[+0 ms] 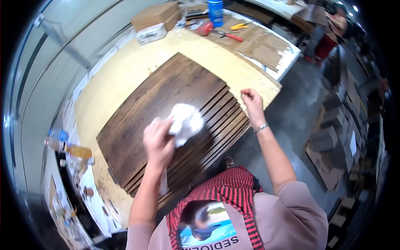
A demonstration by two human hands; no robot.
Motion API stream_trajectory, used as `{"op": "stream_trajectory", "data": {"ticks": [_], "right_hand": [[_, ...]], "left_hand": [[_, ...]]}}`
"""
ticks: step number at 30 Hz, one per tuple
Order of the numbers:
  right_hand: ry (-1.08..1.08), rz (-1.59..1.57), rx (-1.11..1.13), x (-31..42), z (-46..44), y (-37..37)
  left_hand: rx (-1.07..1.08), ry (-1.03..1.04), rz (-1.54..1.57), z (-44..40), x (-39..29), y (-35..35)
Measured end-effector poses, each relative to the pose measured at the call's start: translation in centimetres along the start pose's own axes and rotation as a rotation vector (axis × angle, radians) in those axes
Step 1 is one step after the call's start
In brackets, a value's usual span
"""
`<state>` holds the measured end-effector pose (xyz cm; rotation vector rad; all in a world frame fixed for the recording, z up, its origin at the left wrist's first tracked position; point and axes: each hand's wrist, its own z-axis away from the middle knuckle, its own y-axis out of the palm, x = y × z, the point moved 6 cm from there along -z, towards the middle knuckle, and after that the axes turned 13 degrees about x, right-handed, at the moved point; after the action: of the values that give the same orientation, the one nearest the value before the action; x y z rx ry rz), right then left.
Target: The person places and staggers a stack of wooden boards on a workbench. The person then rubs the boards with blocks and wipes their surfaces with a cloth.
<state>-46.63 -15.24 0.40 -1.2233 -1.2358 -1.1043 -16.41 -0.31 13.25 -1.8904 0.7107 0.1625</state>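
Observation:
My left hand is closed on a crumpled white cloth, which is bright and slightly blurred, over the top panel. Under it lies a stack of dark brown wooden panels, fanned so that several edges step down toward my body. My right hand, with a bracelet at the wrist, is beside the right end of the stack. Its fingers are curled together in a pinch; whatever may be between them is too small to make out.
The stack rests on a pale yellow worktable. At the back are a cardboard box, a blue container and a red-handled tool. Bottles stand at the left. Another person is far right, near panels on the floor.

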Motion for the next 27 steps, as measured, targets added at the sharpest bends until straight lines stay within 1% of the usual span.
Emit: {"op": "stream_trajectory", "data": {"ticks": [1, 2, 3, 4, 5, 6, 7, 8, 9, 10, 11, 12, 13, 14, 15, 16, 18, 19, 20, 21, 22, 23, 24, 25, 26, 27], "right_hand": [[-0.030, 0.058, 0.013, -1.1, -2.2, -0.1], [-0.068, 0.118, 0.022, -2.0, -4.4, 0.0], [-0.088, 0.230, 0.023, -2.0, -6.0, 0.5], [-0.072, 0.241, 0.040, -2.0, -7.1, 1.3], [-0.034, 0.194, 0.096, -2.2, -7.8, 2.3], [0.003, 0.148, 0.158, -2.3, -8.5, 3.4], [0.035, 0.175, 0.180, -2.3, -8.6, 4.3], [-0.044, 0.263, 0.227, -2.1, -8.9, 5.1], [-0.031, 0.304, 0.261, -2.6, -9.0, 5.4], [-0.020, 0.345, 0.297, -2.9, -8.9, 6.0], [-0.003, 0.412, 0.265, -2.6, -8.6, 6.4], [0.017, 0.480, 0.228, -2.0, -7.9, 6.6], [0.040, 0.547, 0.182, -1.7, -7.3, 6.7], [-0.008, 0.581, 0.148, -1.4, -7.0, 6.8], [-0.048, 0.596, 0.101, -1.6, -6.7, 7.0], [-0.093, 0.609, 0.060, -1.7, -6.6, 7.2], [-0.069, 0.688, 0.081, -2.0, -6.5, 7.2], [-0.098, 0.696, 0.081, -2.2, -6.5, 7.0], [-0.133, 0.728, 0.077, -2.7, -6.7, 6.8], [-0.172, 0.758, 0.066, -3.1, -6.9, 6.6], [-0.210, 0.785, 0.057, -3.3, -6.9, 6.5], [-0.190, 0.780, 0.056, -3.3, -6.8, 6.5], [-0.171, 0.774, 0.060, -3.0, -6.8, 6.6], [-0.162, 0.779, 0.066, -2.7, -6.6, 6.8], [-0.200, 0.769, 0.037, -2.7, -6.5, 6.8], [-0.183, 0.775, 0.045, -2.8, -6.6, 6.8]], "left_hand": [[-0.016, 0.092, -0.050, -2.9, -1.1, 1.7], [0.008, 0.130, -0.166, -4.8, -1.6, 4.5], [0.116, 0.085, -0.228, -6.4, -2.9, 7.1], [0.291, 0.037, -0.272, -6.5, -2.3, 11.0], [0.387, 0.014, -0.298, -4.8, -0.9, 14.1], [0.382, 0.005, -0.295, -3.4, -1.1, 13.2], [0.364, -0.077, -0.300, -0.7, 0.0, 12.0], [0.351, -0.142, -0.306, 2.7, 1.6, 10.6], [0.306, -0.208, -0.400, 7.3, 3.4, 8.8], [0.245, -0.299, -0.363, 12.3, 4.7, 6.2], [0.080, -0.304, -0.340, 18.0, 6.2, 3.4], [-0.022, -0.362, -0.423, 21.3, 6.0, -0.4], [-0.195, -0.567, -0.443, 25.1, 6.7, -3.1], [-0.222, -0.803, -0.444, 29.5, 8.1, -5.5], [-0.354, -0.826, -0.307, 28.8, 6.9, -6.7], [-0.495, -0.844, -0.174, 26.6, 5.6, -7.7], [-0.495, -0.635, -0.112, 18.6, 2.7, -4.5], [-0.350, -0.584, -0.149, 14.6, 1.2, -2.0], [-0.190, -0.508, -0.268, 12.3, 1.2, 2.2], [-0.090, -0.454, -0.219, 9.7, 0.3, 5.5], [0.057, -0.389, -0.187, 8.2, -0.2, 8.1], [0.096, -0.327, -0.333, 8.3, -0.9, 9.1], [0.098, -0.339, -0.305, 10.7, 0.0, 9.3], [0.002, -0.362, -0.329, 14.7, 1.7, 8.6], [-0.089, -0.374, -0.345, 18.9, 3.2, 6.8], [-0.109, -0.531, -0.528, 22.8, 4.2, 4.0]]}}
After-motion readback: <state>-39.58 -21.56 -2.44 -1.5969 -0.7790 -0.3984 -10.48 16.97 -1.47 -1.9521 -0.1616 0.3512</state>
